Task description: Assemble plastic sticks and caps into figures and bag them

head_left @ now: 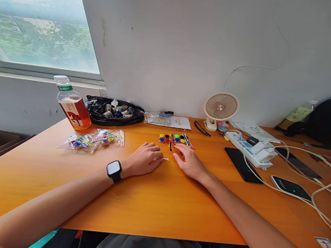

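My left hand [143, 158], with a black watch on its wrist, rests on the table with curled fingers closed on a small white plastic stick [165, 159]. One end of the stick pokes out past the fingertips to the right. My right hand [189, 160] lies just across from it, thumb and fingers apart. Its fingertips reach the near side of a group of small coloured pieces. Among these are round yellow, blue, red, black and green pieces, such as a blue one [161, 140], and several thin coloured sticks [189, 141]. Whether the right fingertips touch a piece I cannot tell.
Clear bags [108, 137] of coloured parts lie at left, near a drink bottle [75, 110] and a black plastic bag [92, 109] of rubbish. A fan [221, 107] stands at the back. At right are a power strip [247, 149], phones and loose white cables [327, 186].
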Demonstrator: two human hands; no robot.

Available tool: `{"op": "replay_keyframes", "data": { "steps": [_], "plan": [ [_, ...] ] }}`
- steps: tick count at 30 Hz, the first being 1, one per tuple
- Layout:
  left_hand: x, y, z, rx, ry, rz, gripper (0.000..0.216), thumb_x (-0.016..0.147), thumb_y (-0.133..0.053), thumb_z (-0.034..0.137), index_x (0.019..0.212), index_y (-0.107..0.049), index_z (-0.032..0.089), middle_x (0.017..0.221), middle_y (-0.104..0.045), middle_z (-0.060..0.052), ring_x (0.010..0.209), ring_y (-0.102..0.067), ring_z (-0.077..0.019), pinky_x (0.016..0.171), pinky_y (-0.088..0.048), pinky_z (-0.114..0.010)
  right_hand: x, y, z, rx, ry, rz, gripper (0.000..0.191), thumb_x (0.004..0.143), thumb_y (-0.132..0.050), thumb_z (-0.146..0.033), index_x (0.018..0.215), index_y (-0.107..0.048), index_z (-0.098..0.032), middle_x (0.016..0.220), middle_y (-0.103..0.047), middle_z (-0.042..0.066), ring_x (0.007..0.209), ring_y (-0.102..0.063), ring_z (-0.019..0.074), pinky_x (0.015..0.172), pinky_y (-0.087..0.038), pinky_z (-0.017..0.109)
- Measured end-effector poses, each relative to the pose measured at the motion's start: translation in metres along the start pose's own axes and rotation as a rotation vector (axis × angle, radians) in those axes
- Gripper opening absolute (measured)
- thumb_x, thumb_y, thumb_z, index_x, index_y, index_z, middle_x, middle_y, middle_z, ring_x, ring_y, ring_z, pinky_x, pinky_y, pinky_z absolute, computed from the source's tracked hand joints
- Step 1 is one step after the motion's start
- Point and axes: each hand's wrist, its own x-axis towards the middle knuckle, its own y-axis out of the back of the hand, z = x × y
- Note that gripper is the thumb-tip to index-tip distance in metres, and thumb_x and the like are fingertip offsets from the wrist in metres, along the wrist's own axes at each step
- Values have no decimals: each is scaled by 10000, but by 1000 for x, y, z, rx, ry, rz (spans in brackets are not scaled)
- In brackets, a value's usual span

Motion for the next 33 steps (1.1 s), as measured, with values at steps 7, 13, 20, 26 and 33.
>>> {"op": "replay_keyframes", "data": {
  "steps": [7, 13, 20, 26, 33],
  "plan": [
    [2, 6, -13, 309, -158, 18, 278, 1111, -434, 274, 1031, -692, 208, 974, -709, -100, 992, -588, -272, 890, -404, -440, 1, 1, -4, 29, 20, 58, 229, 983, -620, -234, 1165, -745, -174, 1249, -749, 152, 1194, -690, 311, 1093, -528, 493],
    [3, 4, -16, 491, -232, 55, 143, 1079, -544, 235, 1073, -679, 189, 998, -715, -88, 1017, -587, -266, 886, -407, -415, 3, 9, -15, 66, 27, 133, 150, 989, -601, -243, 906, -724, -217, 1007, -786, 99, 979, -730, 294, 897, -555, 422],
    [3, 3, -16, 526, -261, 39, 152, 1074, -559, 226, 1171, -672, 194, 1044, -721, -89, 1052, -591, -274, 896, -408, -418, 4, 13, -18, 75, 1, 156, 235, 995, -594, -267, 779, -675, -220, 858, -761, 67, 823, -703, 255, 778, -490, 363],
    [3, 5, -18, 496, -238, 29, 135, 1064, -559, 197, 1124, -679, 190, 1030, -720, -84, 1009, -582, -267, 880, -405, -411, 3, 14, -21, 50, -32, 171, 328, 988, -607, -306, 675, -616, -209, 700, -690, 36, 636, -598, 197, 660, -394, 322],
    [1, 5, -23, 522, -147, 53, 162, 1071, -530, 182, 1053, -691, 182, 1037, -723, -95, 1028, -587, -279, 903, -411, -430, 2, 15, -20, 24, -87, 185, 494, 993, -592, -406, 566, -444, -207, 541, -469, -13, 525, -393, 141, 590, -284, 319]
  ]
}}
